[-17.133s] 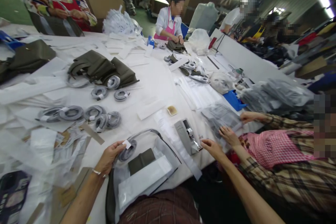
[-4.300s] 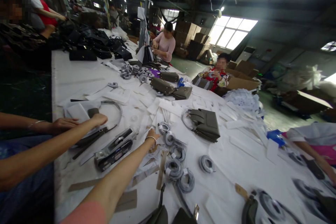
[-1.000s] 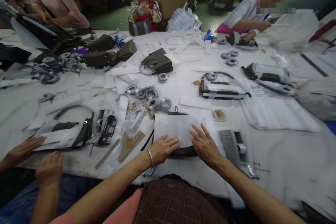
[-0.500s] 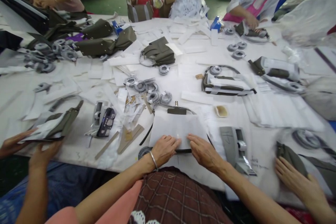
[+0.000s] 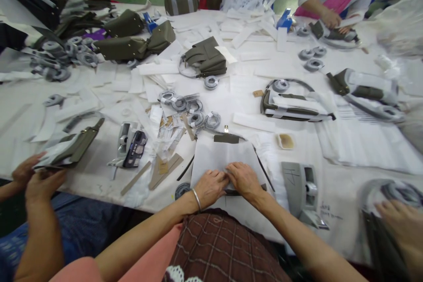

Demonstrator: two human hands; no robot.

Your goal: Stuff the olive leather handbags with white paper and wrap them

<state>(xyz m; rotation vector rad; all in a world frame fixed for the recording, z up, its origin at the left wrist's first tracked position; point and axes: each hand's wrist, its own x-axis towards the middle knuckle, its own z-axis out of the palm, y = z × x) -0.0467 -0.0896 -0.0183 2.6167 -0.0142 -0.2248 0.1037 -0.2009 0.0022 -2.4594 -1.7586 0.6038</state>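
In front of me an olive-green bag lies flat, mostly hidden under a white wrapping sheet. A gold clasp shows at its far edge, and dark straps run down both sides. My left hand, with a bangle on the wrist, has its fingers bent together on the sheet's near part; its thumb is hidden. My right hand rests on the sheet with fingers stretched toward my left fingertips, which they nearly touch.
Right of the bag stands a grey tape dispenser; another dispenser lies left beside a dark box. Wrapped grey coils lie beyond. A half-wrapped bag sits far right. Co-workers' hands handle bags on both sides.
My right hand has slid left over the sheet to meet my left hand. The view has shifted slightly. At right, a co-worker's hand and dark bag have moved nearer the table's edge.
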